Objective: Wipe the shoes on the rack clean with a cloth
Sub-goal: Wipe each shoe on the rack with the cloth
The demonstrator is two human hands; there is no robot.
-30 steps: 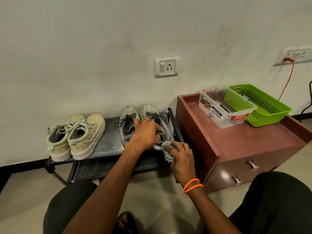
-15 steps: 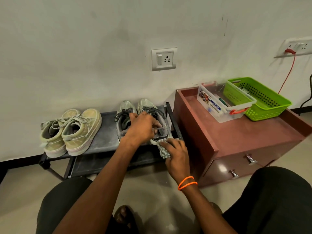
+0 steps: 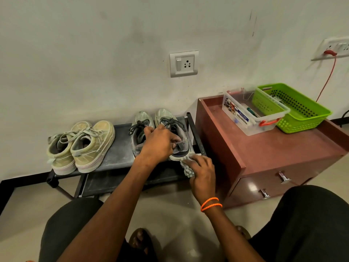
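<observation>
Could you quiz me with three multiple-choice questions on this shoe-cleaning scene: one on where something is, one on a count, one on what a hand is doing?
1. Where is the green basket?
A. on the brown cabinet
B. on the shoe rack
C. on the floor

2. How many shoes stand on the rack?
A. two
B. four
C. six

3. What does the right hand do?
A. hangs idle
B. presses a cloth to the grey shoe
C. opens a drawer

Answers: 1 A, it sits on the cabinet top. 2 B, two pairs. 3 B, cloth under its fingers at the shoe's heel.

A single head-worn camera looks forward and down, close above the knees, facing the shoe rack [image 3: 113,159] at twelve o'clock against the wall [image 3: 94,53].
</observation>
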